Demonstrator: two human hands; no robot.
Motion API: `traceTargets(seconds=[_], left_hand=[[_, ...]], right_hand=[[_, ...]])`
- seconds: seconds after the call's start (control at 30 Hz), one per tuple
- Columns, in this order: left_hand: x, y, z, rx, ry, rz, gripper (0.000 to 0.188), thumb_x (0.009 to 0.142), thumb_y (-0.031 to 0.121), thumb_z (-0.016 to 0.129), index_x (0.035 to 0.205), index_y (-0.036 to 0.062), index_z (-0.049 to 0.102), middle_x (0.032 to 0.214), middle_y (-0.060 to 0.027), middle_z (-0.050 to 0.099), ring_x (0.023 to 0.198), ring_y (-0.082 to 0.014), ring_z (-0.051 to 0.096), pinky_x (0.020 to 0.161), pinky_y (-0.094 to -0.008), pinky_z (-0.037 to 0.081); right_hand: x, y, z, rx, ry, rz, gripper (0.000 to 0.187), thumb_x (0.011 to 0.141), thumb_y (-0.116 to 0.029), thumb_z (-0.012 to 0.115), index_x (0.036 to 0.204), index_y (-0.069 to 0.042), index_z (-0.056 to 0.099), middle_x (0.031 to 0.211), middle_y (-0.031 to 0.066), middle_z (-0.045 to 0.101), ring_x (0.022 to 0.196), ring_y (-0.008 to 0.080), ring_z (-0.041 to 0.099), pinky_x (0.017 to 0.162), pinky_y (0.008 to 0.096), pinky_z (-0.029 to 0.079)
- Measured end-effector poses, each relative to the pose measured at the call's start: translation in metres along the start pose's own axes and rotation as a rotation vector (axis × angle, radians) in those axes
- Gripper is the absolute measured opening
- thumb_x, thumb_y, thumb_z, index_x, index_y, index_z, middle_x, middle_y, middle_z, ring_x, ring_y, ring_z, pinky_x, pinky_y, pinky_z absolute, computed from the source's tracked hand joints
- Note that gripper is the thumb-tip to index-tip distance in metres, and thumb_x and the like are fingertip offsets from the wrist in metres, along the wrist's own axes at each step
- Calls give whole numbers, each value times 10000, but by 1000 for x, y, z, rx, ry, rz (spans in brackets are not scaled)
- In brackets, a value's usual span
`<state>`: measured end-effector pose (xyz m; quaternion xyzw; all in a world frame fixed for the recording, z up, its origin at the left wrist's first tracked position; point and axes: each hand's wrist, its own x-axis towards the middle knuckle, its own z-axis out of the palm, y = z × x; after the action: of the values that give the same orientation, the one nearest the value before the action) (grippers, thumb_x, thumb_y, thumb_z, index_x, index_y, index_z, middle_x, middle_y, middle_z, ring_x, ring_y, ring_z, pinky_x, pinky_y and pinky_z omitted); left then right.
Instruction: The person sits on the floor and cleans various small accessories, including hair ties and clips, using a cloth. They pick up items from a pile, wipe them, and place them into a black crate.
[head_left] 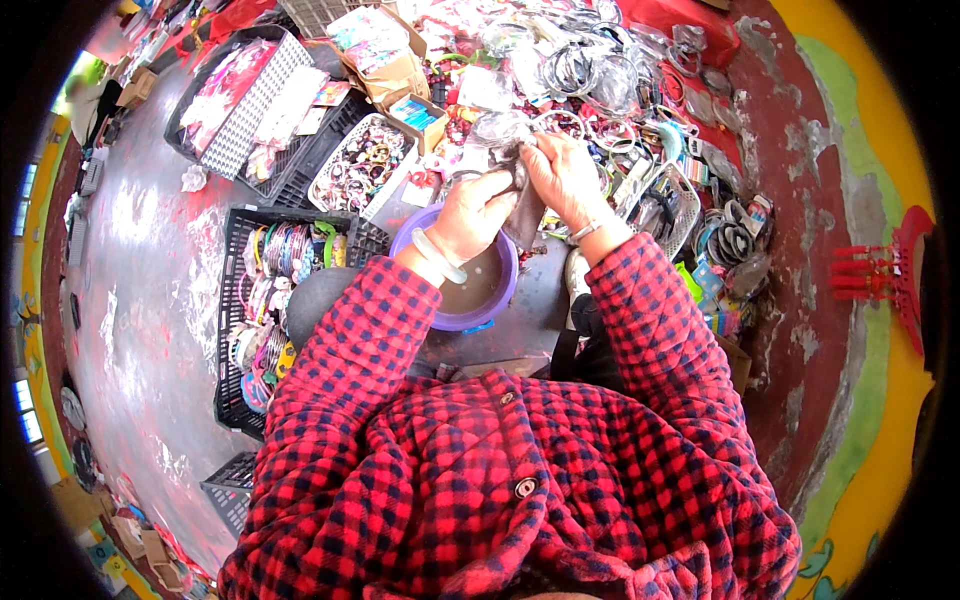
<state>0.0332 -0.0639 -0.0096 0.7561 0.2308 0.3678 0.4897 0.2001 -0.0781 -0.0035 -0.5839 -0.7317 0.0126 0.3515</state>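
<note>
Both of my hands meet above a purple basin [513, 268] that holds murky water. My left hand [468, 215], with a pale bangle on its wrist, is closed on the edge of a dark grey cloth [522, 218]. Pinched shut at the cloth's top is my right hand [562, 178], slightly higher and to the right. The cloth hangs down between them over the basin's far rim. Whether a small item sits inside the cloth is hidden by my fingers.
Left of the basin stands a black crate [228, 335] of colourful headbands. Beyond it are a white basket [402, 178] of small hair ties and a cardboard box [395, 75]. A heap of headbands [575, 70] in plastic bags spreads ahead. At right sits a white basket [688, 205].
</note>
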Motion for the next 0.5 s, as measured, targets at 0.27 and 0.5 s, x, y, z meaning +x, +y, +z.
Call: traceTargets(seconds=[0.27, 0.5], left_hand=[[-1, 6, -7, -33, -79, -73, 102, 851, 82, 503, 889, 11, 565, 673, -5, 520, 622, -84, 482, 557, -228, 400], [3, 0, -13, -60, -46, -130, 125, 865, 99, 469, 910, 22, 556, 692, 1, 528, 658, -81, 489, 606, -233, 403]], right_hand=[[2, 52, -25, 643, 262, 700, 293, 851, -276, 466, 940, -29, 597, 871, 134, 632, 837, 265, 600, 752, 360, 456], [-2, 48, -64, 1564, 475, 624, 295, 859, -242, 504, 1031, -9, 560, 988, 92, 596, 905, 206, 570, 823, 357, 439]])
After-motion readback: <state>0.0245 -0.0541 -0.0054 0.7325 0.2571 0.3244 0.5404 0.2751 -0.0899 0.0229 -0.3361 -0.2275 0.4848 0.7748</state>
